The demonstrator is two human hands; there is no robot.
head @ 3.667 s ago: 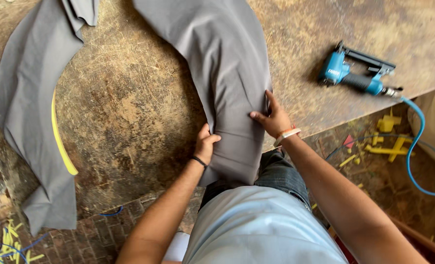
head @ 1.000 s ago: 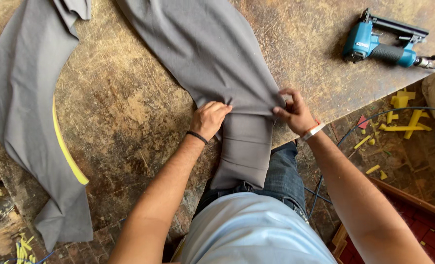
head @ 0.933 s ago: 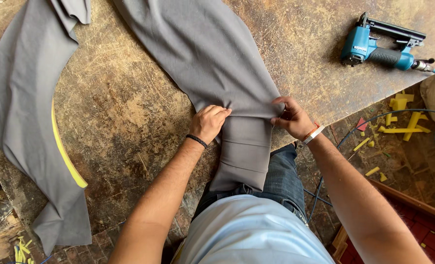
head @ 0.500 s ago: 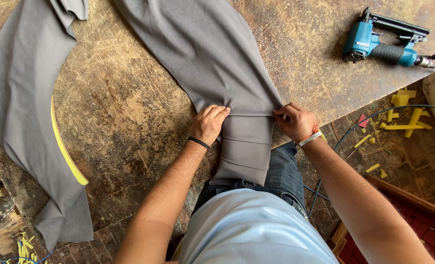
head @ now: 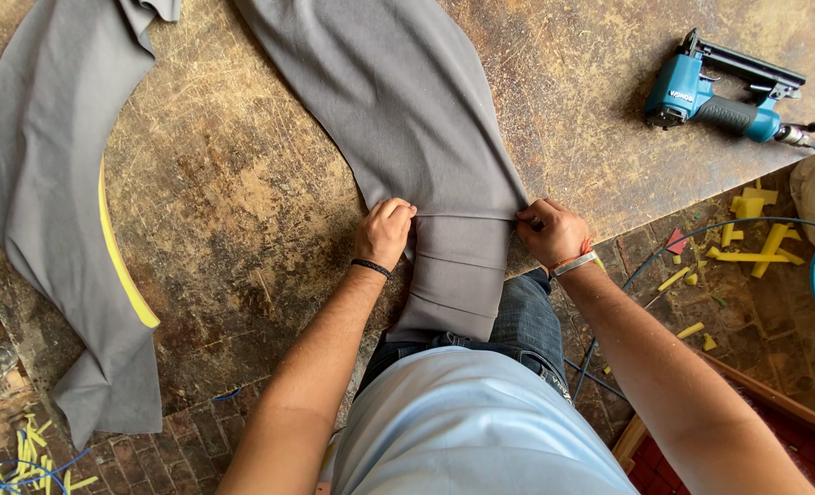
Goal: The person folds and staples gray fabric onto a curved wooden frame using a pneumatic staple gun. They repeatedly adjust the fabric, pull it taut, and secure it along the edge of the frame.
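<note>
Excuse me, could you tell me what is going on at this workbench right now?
A person stands at a worn wooden workbench and grips a piece of grey fabric with both hands where it drops over the near edge. The left hand and the right hand pinch its two sides, and the end hangs down in front of the person's legs. A second grey piece with a yellow foam edge lies to the left. A blue pneumatic stapler rests at the far right, untouched.

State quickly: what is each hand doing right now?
Left hand: closed, gripping the grey fabric at the table edge.
Right hand: closed, pinching the same fabric.
</note>
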